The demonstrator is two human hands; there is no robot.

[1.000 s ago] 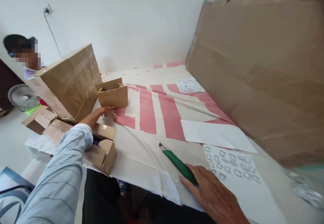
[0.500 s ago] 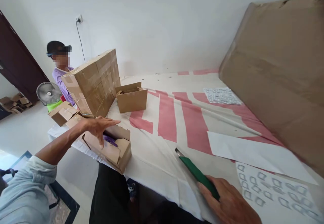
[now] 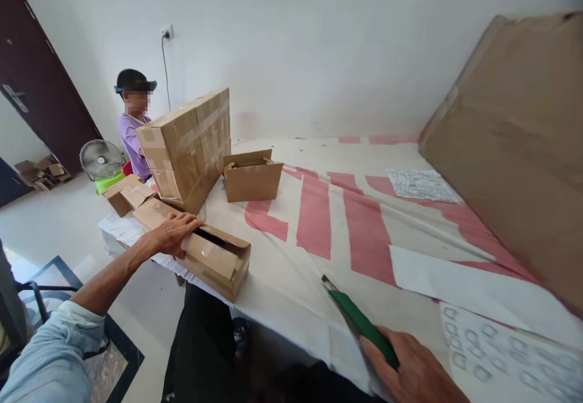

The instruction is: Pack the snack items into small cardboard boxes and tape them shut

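My left hand (image 3: 175, 233) lies over the left part of a long brown carton (image 3: 214, 260) at the table's front edge, fingers spread across its flaps. The carton's front flap is folded over, and a dark gap shows beside the raised back flap. In my right hand (image 3: 403, 360) is a green utility knife (image 3: 364, 327), its tip pointing up and left above the cloth. Beyond the carton stands an open small box (image 3: 252, 178).
Stacked taped cartons (image 3: 189, 148) stand at the left, with a person in purple (image 3: 132, 136) behind them. A large carton (image 3: 514, 148) rises at the right. Printed sheets (image 3: 423, 184) lie on the red-and-white cloth (image 3: 314, 215). A fan (image 3: 101, 159) is at far left.
My left hand has pressed down onto the carton, and its front flap now lies lower, hiding the purple contents. The view has shifted left; my right hand still holds the knife.
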